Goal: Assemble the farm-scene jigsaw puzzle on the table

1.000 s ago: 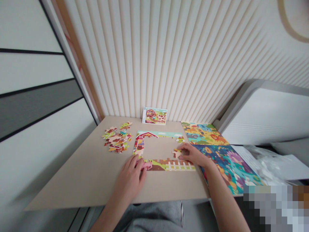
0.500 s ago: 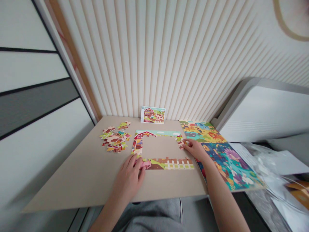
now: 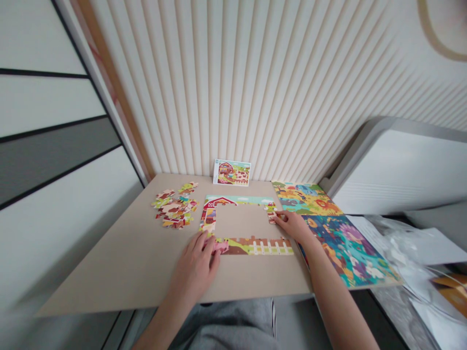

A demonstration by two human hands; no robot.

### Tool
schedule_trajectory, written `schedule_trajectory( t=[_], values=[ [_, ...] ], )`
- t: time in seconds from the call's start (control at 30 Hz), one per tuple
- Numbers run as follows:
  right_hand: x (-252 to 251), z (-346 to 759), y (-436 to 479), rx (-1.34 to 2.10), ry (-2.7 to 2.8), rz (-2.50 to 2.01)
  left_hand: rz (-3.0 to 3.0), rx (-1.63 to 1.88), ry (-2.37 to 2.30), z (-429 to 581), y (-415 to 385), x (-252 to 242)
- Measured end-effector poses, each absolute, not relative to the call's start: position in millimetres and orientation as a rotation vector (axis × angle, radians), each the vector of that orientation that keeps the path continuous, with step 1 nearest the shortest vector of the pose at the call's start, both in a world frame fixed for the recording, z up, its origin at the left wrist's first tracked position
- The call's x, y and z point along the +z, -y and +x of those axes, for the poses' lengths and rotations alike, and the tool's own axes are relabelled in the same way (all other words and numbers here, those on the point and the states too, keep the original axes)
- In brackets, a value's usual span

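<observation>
Leaning over a beige tabletop (image 3: 109, 272), the person had a farmyard jigsaw border (image 3: 248, 248) laid out at centre, loose pieces (image 3: 173, 209) heaped to its left, and a picture card (image 3: 232, 172) propped at the far edge. At lower centre, the left hand (image 3: 195, 270) had its fingers curled close together, resting on a pink piece (image 3: 220, 247) at the border's lower left corner. At centre right, the right hand (image 3: 294, 226) brought its fingertips onto a small piece (image 3: 272, 216) at the border's right end, though any pinch was hard to tell. Such light, stiff cardboard looked prone to sliding, so its edges seemed the best hold.
</observation>
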State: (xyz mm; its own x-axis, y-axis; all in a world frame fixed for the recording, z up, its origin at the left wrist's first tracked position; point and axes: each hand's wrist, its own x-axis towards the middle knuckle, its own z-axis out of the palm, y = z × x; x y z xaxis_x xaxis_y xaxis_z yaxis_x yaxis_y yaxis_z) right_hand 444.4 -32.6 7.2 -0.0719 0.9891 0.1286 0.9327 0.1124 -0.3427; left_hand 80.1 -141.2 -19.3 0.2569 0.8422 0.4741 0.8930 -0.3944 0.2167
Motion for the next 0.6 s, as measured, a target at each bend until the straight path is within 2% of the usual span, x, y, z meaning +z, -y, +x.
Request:
schedule_trajectory(
  t=[0.43, 0.6],
  values=[
    [6.7, 445.2, 34.8, 0.214, 2.11, -1.852, -2.422, -0.833, 1.681, 79.5, 140.9, -18.6],
    [7.3, 454.0, 31.3, 0.191, 1.916, -1.828, -2.428, -0.805, 1.682, 79.8, 140.8, -18.7]
  ],
)
